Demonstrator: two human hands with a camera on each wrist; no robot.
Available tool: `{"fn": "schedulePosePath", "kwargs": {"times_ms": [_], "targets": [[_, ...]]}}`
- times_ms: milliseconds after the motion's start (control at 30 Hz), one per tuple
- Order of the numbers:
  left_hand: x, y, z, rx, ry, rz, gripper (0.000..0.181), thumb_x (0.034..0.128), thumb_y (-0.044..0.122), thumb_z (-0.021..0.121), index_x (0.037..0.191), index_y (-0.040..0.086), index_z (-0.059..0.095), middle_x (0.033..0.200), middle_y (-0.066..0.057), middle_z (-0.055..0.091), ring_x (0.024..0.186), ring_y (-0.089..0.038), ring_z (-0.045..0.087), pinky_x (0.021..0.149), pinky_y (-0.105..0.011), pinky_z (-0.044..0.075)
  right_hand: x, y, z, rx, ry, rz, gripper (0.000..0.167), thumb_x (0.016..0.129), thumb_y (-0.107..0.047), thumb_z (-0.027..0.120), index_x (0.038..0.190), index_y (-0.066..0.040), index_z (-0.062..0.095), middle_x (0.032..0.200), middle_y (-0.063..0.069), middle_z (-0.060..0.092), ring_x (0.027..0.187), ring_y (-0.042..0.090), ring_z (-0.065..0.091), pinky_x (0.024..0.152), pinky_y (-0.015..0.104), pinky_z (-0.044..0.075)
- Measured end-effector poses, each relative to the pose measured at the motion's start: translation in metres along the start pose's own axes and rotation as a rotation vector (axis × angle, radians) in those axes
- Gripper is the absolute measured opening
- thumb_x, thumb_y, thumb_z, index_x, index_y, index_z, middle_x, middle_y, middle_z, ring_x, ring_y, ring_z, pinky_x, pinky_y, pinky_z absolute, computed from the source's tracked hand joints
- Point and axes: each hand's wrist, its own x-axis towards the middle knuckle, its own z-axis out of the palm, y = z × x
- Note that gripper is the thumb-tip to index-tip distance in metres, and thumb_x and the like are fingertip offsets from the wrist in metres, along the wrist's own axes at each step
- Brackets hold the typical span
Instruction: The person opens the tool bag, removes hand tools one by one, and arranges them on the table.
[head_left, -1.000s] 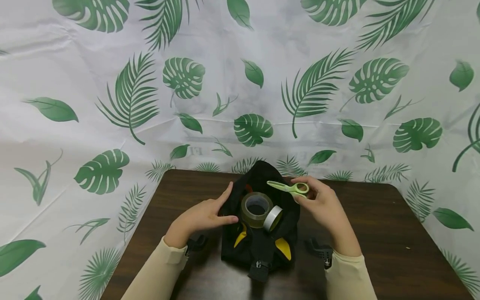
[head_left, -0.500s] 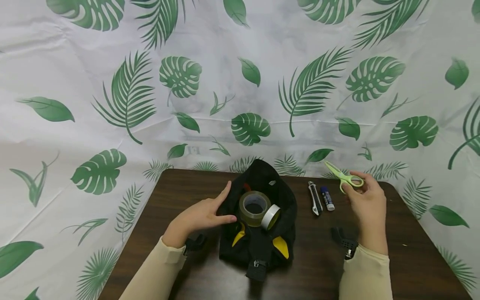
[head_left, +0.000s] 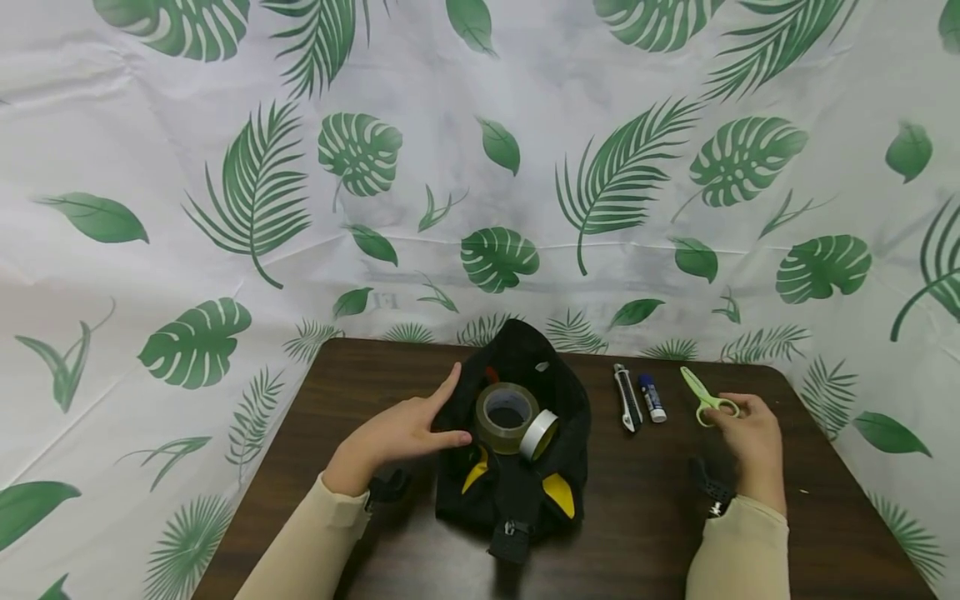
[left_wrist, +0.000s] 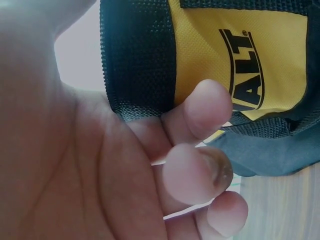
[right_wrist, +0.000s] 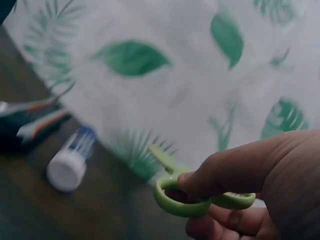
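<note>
Brings scissors (head_left: pixel 697 388), pinched in right grip (head_left: pixel 753 437), from bag (head_left: pixel 516 492) toward worktop's (head_left: pixel 637 508) far right corner, leaving 2 rolls (head_left: pixel 501 439) inside, with left grip (head_left: pixel 396 435) spread.

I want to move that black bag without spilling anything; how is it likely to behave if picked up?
The black bag would probably flex, as its sides look like woven fabric. It may feel fairly weighty with the brown tape roll in its mouth. Tilting could let the white roll slip, since it leans at an angle there.
</note>
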Motion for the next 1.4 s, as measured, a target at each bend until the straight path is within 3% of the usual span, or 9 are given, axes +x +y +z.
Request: {"fn": "schedulePosePath", "kwargs": {"times_ms": [133,233,333,467,567,667,833,1167,1400], "targets": [[0.000,-0.001,0.001,0.000,0.000,-0.006,0.110,0.0972,0.078,0.063,0.171,0.048,-0.013,0.149,-0.017,0.068,0.127,-0.028,0.072,0.116,-0.053,0.053,0.010,0.025,0.015,0.007,0.004,0.021,0.053,0.100,-0.012,0.077,0.147,0.004,0.059,0.090,-0.017,0.062,0.076,0.000,0.056,0.064,0.021,0.049],[-0.001,0.000,0.001,-0.002,-0.001,-0.006,0.111,0.0973,0.078,0.064,0.173,0.045,-0.012,0.142,-0.015,0.072,0.123,-0.026,0.074,0.115,-0.053,0.053,0.014,0.034,0.024,-0.044,0.034,0.014,0.051,0.099,-0.014,0.078,0.143,0.005,0.061,0.099,0.004,0.071,0.081,0.007,0.058,0.065,0.022,0.047],[-0.001,0.000,0.000,-0.003,-0.005,-0.007,0.112,0.0974,0.077,0.064,0.174,0.043,-0.011,0.125,-0.010,0.077,0.117,-0.024,0.075,0.113,-0.053,0.054,0.015,0.036,0.030,-0.136,0.082,-0.007,0.049,0.099,-0.018,0.078,0.140,0.006,0.065,0.118,0.029,0.073,0.094,0.028,0.065,0.074,0.031,0.046],[0.000,0.000,0.000,-0.005,-0.009,-0.002,0.113,0.0977,0.076,0.064,0.175,0.040,-0.011,0.111,-0.005,0.077,0.113,-0.021,0.075,0.112,-0.052,0.055,0.011,0.034,0.034,-0.199,0.128,-0.023,0.048,0.099,-0.020,0.076,0.137,0.007,0.067,0.136,0.036,0.066,0.116,0.050,0.061,0.088,0.050,0.047],[0.000,-0.001,0.001,-0.004,-0.006,0.000,0.113,0.0977,0.077,0.064,0.175,0.040,-0.010,0.120,-0.008,0.077,0.115,-0.021,0.075,0.113,-0.052,0.055,0.010,0.033,0.034,-0.197,0.132,-0.029,0.047,0.099,-0.020,0.074,0.136,0.009,0.067,0.138,0.043,0.054,0.124,0.055,0.051,0.099,0.061,0.044],[0.000,0.000,0.001,-0.002,-0.007,0.001,0.112,0.0978,0.077,0.063,0.173,0.043,-0.012,0.119,-0.009,0.077,0.114,-0.021,0.075,0.112,-0.052,0.055,0.010,0.035,0.033,-0.199,0.119,-0.043,0.049,0.099,-0.019,0.074,0.138,0.009,0.066,0.135,0.039,0.049,0.125,0.055,0.046,0.101,0.065,0.041],[0.001,0.000,0.001,0.005,-0.014,0.000,0.112,0.0981,0.077,0.063,0.172,0.044,-0.014,0.104,-0.003,0.076,0.108,-0.020,0.076,0.110,-0.051,0.056,0.012,0.037,0.032,-0.219,0.091,-0.093,0.049,0.097,-0.017,0.078,0.137,0.008,0.067,0.126,0.037,0.062,0.112,0.050,0.058,0.083,0.051,0.047],[0.000,0.001,0.001,-0.005,-0.005,-0.001,0.112,0.0979,0.077,0.063,0.173,0.043,-0.012,0.142,-0.017,0.071,0.125,-0.028,0.073,0.114,-0.053,0.054,0.014,0.035,0.033,-0.205,0.081,-0.110,0.044,0.098,-0.016,0.077,0.135,0.007,0.069,0.129,0.036,0.064,0.114,0.050,0.059,0.083,0.047,0.045],[0.000,0.000,0.001,-0.002,-0.014,-0.004,0.112,0.0979,0.077,0.063,0.173,0.042,-0.012,0.121,-0.011,0.077,0.118,-0.025,0.075,0.112,-0.052,0.055,0.005,0.013,0.024,-0.164,0.169,-0.137,0.040,0.104,-0.022,0.071,0.133,0.006,0.071,0.129,0.033,0.069,0.116,0.046,0.063,0.084,0.044,0.045]]}}
